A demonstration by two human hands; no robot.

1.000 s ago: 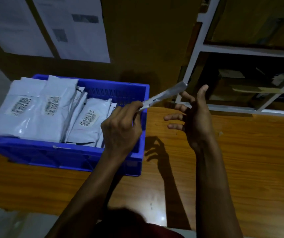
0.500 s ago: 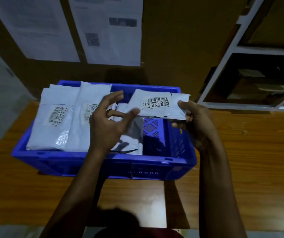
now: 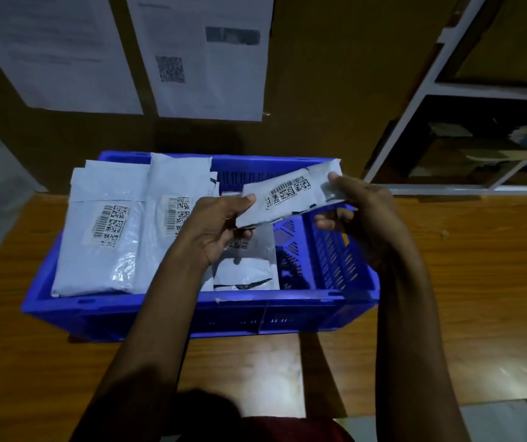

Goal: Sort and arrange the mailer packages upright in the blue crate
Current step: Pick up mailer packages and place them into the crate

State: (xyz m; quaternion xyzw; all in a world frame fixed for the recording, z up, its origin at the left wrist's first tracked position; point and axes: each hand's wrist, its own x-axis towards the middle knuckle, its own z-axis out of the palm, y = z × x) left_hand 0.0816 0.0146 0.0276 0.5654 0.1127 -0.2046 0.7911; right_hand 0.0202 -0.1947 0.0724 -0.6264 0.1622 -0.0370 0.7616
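Note:
A blue crate [image 3: 198, 311] stands on the wooden table. Several white mailer packages with barcode labels lean in its left and middle part: a large mailer [image 3: 102, 231] at the far left, a second mailer [image 3: 169, 199] beside it, a smaller mailer [image 3: 246, 266] lower in the middle. Above the crate's bare right part I hold a small white mailer [image 3: 287, 194], label facing me, tilted up to the right. My left hand [image 3: 214, 228] pinches its left end. My right hand [image 3: 361, 212] grips its right end.
The wooden table [image 3: 463, 298] runs left and right of the crate. Two printed sheets [image 3: 204, 52] hang on the wall behind. A white-framed shelf unit [image 3: 441, 100] with dim contents stands at the back right.
The small mailer passed from my left hand alone to both hands, turned label-up, and now sits above the crate. The view has shifted right, bringing the crate to the centre.

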